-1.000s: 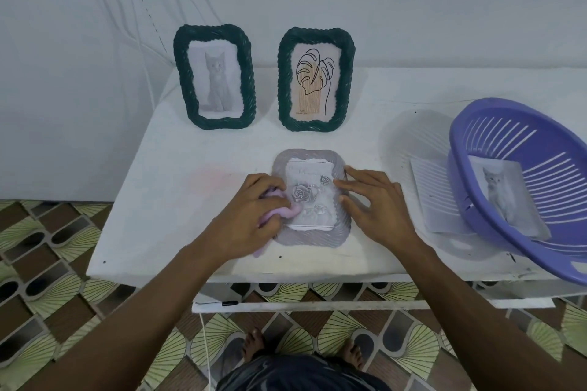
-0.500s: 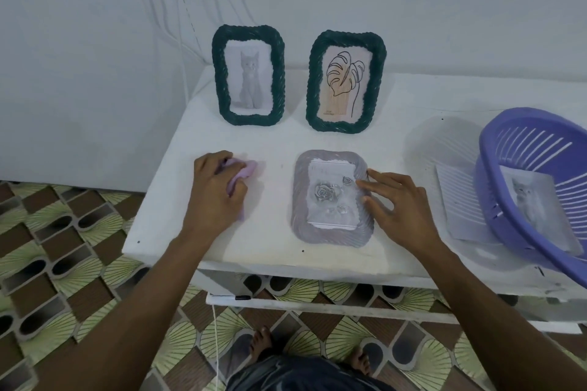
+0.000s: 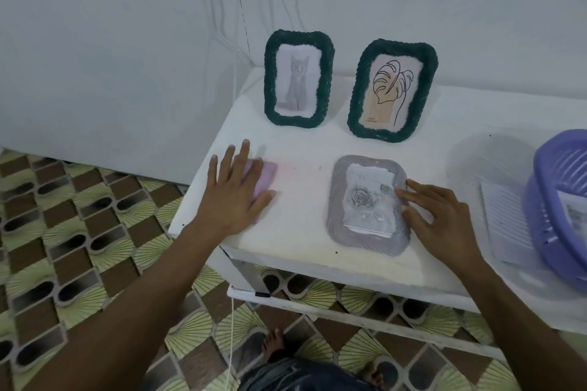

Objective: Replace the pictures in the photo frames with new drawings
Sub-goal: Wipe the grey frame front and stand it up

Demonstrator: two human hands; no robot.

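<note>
The white worktop [image 3: 305, 149] stands against a pale wall, above a patterned tile floor. At its right end sits a purple slatted basket [image 3: 546, 219] with a printed sheet [image 3: 575, 211] inside, and a lined sheet of paper [image 3: 505, 225] lies partly beneath it.

At the back two green braided frames stand upright, just beside each other. The left green frame [image 3: 324, 79] shows a cat picture [image 3: 297, 82]; the right green frame [image 3: 358, 98] shows a leaf drawing [image 3: 392, 86].

In front of them a grey frame [image 3: 337, 200] lies flat near the worktop's front edge, face up, with a rose drawing [image 3: 365, 200] in it.

The left hand [image 3: 233, 197] lies flat with its fingers straight and spread, pressing on a pink cloth [image 3: 266, 176] near the worktop's left edge, well apart from the grey frame.

The right hand [image 3: 441, 216] is relaxed and uncurled, its fingertips [image 3: 409, 182] touching the right side of the grey frame.
</note>
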